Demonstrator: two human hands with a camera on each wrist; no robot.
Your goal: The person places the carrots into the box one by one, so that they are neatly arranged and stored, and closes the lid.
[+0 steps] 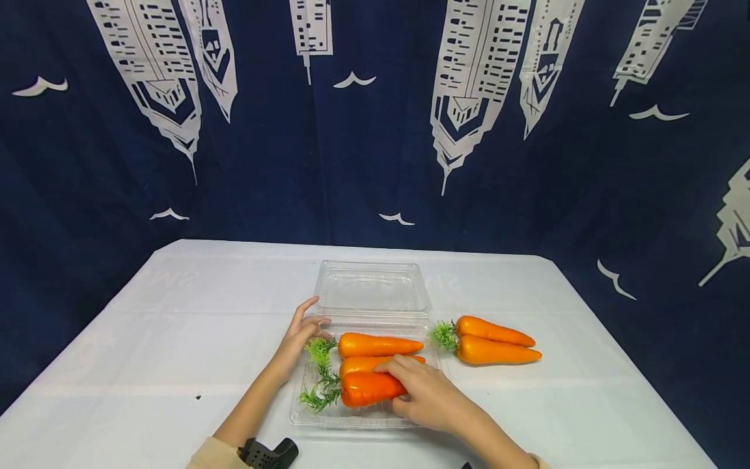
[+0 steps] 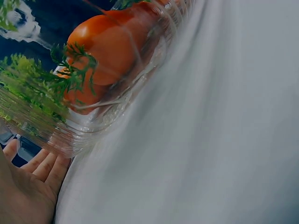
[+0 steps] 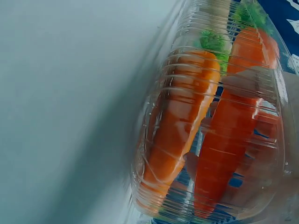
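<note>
A clear plastic clamshell container lies with its lid folded back on the far side. Inside it are an orange carrot at the back, another carrot in the middle, and a redder carrot at the front, leafy tops to the left. My right hand grips the redder carrot near its tapered end. Through the container's ribbed wall, the right wrist view shows this carrot raised beside an orange one. My left hand rests at the container's left edge, fingers loosely extended; the left wrist view shows its fingers against the wall.
Two more carrots lie side by side on the white table, right of the container. The transparent lid is flat behind the base. A small dark speck is on the left of the table. A navy printed curtain hangs behind.
</note>
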